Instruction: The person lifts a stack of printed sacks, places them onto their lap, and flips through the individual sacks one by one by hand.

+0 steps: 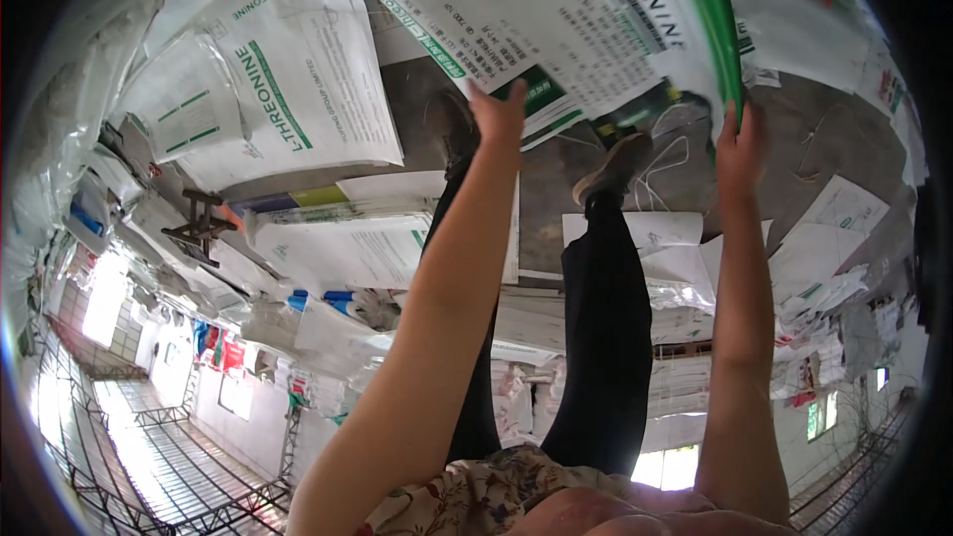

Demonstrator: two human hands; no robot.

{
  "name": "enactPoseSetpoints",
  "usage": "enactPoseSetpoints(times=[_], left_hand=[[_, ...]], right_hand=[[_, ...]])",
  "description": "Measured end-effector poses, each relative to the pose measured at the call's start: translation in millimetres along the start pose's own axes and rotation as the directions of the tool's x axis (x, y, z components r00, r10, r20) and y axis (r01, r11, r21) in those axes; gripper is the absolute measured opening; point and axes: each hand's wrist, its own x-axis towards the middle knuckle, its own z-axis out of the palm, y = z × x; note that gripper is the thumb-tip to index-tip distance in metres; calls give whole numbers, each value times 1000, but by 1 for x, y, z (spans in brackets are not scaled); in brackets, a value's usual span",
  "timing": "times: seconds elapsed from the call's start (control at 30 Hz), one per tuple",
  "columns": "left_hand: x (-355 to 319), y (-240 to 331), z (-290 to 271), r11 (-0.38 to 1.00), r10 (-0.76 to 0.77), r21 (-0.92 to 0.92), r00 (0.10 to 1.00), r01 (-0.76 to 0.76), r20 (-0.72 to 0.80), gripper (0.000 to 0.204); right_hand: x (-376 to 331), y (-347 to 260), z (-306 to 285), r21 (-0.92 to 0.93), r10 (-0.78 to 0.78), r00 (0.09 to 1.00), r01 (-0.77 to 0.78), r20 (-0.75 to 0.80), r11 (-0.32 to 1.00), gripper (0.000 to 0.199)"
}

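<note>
My left hand [498, 111] and my right hand [740, 144] both reach to the top of the picture and grip the near edge of a large white sack [596, 20] with green and black print. The left fingers pinch its lower edge near a dark green patch. The right hand holds it beside a curved green stripe [717, 20]. My own legs in black trousers [606, 337] and two shoes [620, 164] stand between my arms on the grey floor. The view is tipped far over, with the roof at the bottom.
More white printed sacks [298, 89] lie stacked at the left, and flattened sacks and sheets [844, 208] are scattered at the right. A small dark wooden frame [204, 223] stands at the left. Grey concrete floor [854, 129] shows at the upper right. Roof trusses [159, 457] and bright windows [107, 298] fill the lower left.
</note>
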Motion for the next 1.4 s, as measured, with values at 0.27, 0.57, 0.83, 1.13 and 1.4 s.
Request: enactPoseSetpoints(times=[0.27,0.57,0.83,1.13,1.4], left_hand=[[113,-30,-88,938,-132,-299,979,175,158,59],[103,-7,-120,965,-174,-114,901,237,396,44],[126,-10,-100,890,-191,-345,931,298,310,63],[69,33,-75,871,-165,-400,936,286,312,50],[-67,124,-40,784,-320,-481,920,392,228,49]], right_hand=[[-10,-97,93,43,-277,959,275,64,960,54],[-48,-198,142,170,-264,936,228,232,959,60],[-38,-224,173,304,-61,830,-133,554,943,91],[-51,-215,181,346,-28,747,-274,664,897,132],[-51,-186,62,196,-204,758,102,620,975,114]])
